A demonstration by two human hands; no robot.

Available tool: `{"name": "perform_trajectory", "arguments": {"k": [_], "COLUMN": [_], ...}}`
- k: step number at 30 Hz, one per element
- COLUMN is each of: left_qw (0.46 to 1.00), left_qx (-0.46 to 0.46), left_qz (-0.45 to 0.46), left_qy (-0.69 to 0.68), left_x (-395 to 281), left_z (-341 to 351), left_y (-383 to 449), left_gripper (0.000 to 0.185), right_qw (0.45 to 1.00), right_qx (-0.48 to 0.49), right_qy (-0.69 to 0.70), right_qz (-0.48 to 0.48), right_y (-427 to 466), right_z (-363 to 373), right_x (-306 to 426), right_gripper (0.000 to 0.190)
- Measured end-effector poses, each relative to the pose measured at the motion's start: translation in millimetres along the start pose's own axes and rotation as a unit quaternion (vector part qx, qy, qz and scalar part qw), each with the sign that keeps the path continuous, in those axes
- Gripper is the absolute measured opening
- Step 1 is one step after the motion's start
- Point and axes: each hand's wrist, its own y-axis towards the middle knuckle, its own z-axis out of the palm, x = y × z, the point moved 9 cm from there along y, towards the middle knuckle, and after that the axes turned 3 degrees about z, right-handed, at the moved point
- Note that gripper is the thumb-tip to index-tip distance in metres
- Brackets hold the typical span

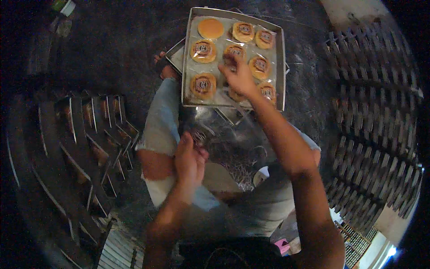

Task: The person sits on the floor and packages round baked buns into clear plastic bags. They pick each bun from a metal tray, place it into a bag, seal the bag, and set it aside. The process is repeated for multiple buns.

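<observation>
A square metal baking tray (186,64) stands before me, holding several round golden buns (203,51). Most have a clear film with dark printing on top; the bun at the far left corner (210,29) shows a plain top. My right hand (241,79) reaches over the middle of the tray, thumb and fingers at the near side of the centre bun (234,51). Blur hides whether it pinches a film. Lower down, above my lap, my left hand (190,161) holds what looks like clear printed film (200,136) at its fingertips.
Beneath the tray, another metal tray (175,55) lies turned at an angle. Stacked metal trays (100,148) rise on the left, and slatted dark stacks (369,121) on the right. Thin strips (243,173) litter the floor between my legs. A pink object (283,246) lies behind me.
</observation>
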Motion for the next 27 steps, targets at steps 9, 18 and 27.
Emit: {"name": "perform_trajectory", "arguments": {"k": [9,18,27], "left_qw": [0.997,0.915,0.943], "left_qx": [-0.006,-0.026,-0.016], "left_qz": [-0.055,0.094,0.234], "left_qy": [0.049,0.392,0.235], "left_x": [-10.9,-34.3,-79.3], "left_z": [24.3,-2.3,35.1], "left_y": [-19.7,-24.1,-70.4], "left_gripper": [0.027,0.031,0.028], "right_qw": [0.954,0.959,0.780], "right_qx": [-0.029,-0.259,-0.058], "right_qy": [-0.219,0.112,0.594], "right_qz": [0.203,-0.023,0.186], "right_y": [201.5,124.0,-250.3], "right_z": [52.9,5.6,-123.8], "right_x": [-32.2,34.6,140.5], "right_gripper": [0.099,0.071,0.059]}}
